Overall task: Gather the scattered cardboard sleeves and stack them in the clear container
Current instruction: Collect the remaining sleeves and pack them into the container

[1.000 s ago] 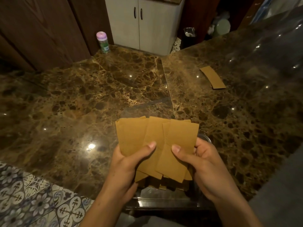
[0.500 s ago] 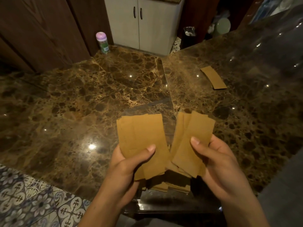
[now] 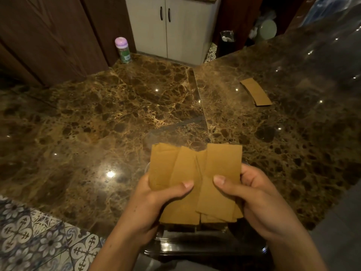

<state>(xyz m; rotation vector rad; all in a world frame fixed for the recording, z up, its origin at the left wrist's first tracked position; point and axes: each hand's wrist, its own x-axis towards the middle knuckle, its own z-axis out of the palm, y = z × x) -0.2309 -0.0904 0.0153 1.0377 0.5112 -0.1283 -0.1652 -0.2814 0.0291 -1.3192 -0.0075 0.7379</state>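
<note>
**Both hands on the sleeve bundle over the container**

Left hand (image 3: 156, 200) and right hand (image 3: 256, 198) both grip one fanned bundle of sleeves (image 3: 195, 178), held upright-ish just above the container (image 3: 195, 247) at the near edge of the desk (image 3: 97, 124).

- Left fingers: closed around the left side of the bundle, thumb across the front face, other fingers hidden behind the cardboard.
- Right fingers: closed on the right side, thumb pressed flat on the front sleeve, knuckles curled around the right edge.
- Thumb tips point at each other, near but apart.
- Bundle: several brown flat sleeves overlapping, not squared up; top edges staggered, bottom edges uneven. Exact count can't be read.
- Container: clear, mostly hidden by hands and sleeves. Its near wall shows below the bundle, and the rim shows faintly past the top of the bundle. Dark brown edges just under the bundle look like more sleeves inside; can't tell if the held bundle touches them.
- One loose sleeve (image 3: 256, 92) lies flat on the desk, far right, well apart from the hands.
- Bottle (image 3: 123, 49) with a pink cap stands at the far left corner of the desk, upright.
- White cabinet (image 3: 172, 28) beyond the desk, patterned floor tiles (image 3: 39, 241) lower left.
</note>
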